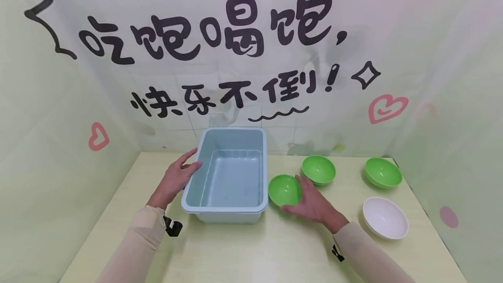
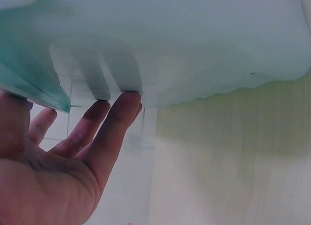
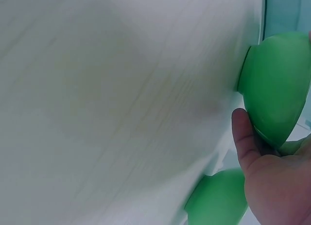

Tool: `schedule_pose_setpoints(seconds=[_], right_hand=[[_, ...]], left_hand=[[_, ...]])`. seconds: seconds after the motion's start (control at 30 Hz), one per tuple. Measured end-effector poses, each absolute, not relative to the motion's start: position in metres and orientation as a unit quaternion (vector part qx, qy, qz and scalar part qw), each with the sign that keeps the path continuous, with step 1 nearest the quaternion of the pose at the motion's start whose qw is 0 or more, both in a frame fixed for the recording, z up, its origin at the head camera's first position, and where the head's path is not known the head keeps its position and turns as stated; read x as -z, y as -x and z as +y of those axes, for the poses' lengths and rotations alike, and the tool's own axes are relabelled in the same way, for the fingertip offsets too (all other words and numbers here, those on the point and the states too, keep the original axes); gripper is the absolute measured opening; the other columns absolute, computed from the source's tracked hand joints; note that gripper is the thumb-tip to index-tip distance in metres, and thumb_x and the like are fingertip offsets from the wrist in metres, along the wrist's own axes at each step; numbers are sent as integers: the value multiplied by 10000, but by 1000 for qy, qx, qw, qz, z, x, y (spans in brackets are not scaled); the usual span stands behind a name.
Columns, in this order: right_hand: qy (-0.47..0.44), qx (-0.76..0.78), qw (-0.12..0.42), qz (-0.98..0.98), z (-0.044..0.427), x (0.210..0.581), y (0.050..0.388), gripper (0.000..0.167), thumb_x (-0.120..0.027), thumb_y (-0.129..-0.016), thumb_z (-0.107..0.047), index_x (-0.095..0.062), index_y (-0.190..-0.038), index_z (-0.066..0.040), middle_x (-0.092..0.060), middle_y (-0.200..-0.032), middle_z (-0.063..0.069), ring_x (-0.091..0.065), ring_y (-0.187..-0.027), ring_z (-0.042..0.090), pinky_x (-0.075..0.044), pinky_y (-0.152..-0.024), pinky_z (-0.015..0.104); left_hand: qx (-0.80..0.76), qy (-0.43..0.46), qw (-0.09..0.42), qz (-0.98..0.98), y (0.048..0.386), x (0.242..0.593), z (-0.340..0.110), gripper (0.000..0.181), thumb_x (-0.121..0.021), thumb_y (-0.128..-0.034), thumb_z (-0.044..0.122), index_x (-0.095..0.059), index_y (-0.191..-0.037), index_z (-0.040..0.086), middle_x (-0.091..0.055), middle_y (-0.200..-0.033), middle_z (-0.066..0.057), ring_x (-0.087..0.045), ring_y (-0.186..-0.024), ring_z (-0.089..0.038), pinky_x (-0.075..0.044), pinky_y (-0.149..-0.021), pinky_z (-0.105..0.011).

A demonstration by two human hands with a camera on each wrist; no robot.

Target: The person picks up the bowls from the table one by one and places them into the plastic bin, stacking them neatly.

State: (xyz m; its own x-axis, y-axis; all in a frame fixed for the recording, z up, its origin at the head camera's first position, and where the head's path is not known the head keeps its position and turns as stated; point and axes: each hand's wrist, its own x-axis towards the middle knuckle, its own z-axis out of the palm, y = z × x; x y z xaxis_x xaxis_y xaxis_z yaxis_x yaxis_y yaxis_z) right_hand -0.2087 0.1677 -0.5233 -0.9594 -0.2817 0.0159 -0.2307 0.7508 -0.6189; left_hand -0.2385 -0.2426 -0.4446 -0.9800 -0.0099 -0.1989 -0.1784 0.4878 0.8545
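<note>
A light blue plastic basin (image 1: 225, 209) stands on the table, its inside bare. My left hand (image 1: 174, 181) holds its left rim, thumb over the edge; in the left wrist view the fingers of that hand (image 2: 73, 157) touch the outer wall of the basin (image 2: 194, 45). Just right of the basin, my right hand (image 1: 312, 201) grips a green bowl (image 1: 284, 190) by its right side. In the right wrist view the thumb of the right hand (image 3: 277, 181) lies along the outside of this bowl (image 3: 277, 84).
A second green bowl (image 1: 318, 169) sits behind my right hand, and it shows low in the right wrist view (image 3: 218, 198). Farther right are another green bowl (image 1: 383, 172) and a white bowl (image 1: 385, 218). A printed cloth wall (image 1: 251, 73) rises behind the table (image 1: 243, 252).
</note>
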Motion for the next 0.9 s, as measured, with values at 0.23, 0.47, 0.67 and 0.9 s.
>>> schedule_pose_setpoints(seconds=[0.23, 0.47, 0.67, 0.9], right_hand=[[127, 326, 44, 936, 172, 518, 211, 1191, -825, -733, -582, -269, -1575, 49, -448, -1494, 262, -564, -1287, 371, -488, -1071, 564], [123, 319, 6, 940, 177, 503, 214, 1119, -802, -754, -596, -341, -1528, 66, -526, -1379, 241, -589, -1186, 338, -522, -1000, 556], [116, 323, -23, 939, 182, 495, 216, 1071, -808, -765, -555, -361, -1507, 74, -558, -1325, 237, -591, -1153, 342, -539, -950, 547], [122, 331, -36, 935, 188, 490, 220, 1037, -818, -775, -512, -363, -1493, 83, -560, -1324, 262, -600, -1154, 372, -531, -950, 567]], left_hand=[[-511, 67, 77, 853, 240, 447, -242, 635, -536, -1048, 426, -285, -1620, 317, -519, -1506, -257, -622, -1278, -397, -617, -882, -436], [-510, 79, 64, 854, 241, 450, -241, 623, -535, -1044, 444, -307, -1612, 330, -492, -1536, -239, -589, -1322, -405, -609, -906, -455], [-520, 83, 63, 848, 242, 452, -237, 619, -541, -1038, 446, -323, -1606, 330, -513, -1521, -236, -614, -1289, -397, -616, -881, -441], [-523, 81, 57, 846, 244, 454, -230, 609, -542, -1039, 432, -337, -1601, 319, -541, -1493, -238, -642, -1246, -392, -621, -858, -434]])
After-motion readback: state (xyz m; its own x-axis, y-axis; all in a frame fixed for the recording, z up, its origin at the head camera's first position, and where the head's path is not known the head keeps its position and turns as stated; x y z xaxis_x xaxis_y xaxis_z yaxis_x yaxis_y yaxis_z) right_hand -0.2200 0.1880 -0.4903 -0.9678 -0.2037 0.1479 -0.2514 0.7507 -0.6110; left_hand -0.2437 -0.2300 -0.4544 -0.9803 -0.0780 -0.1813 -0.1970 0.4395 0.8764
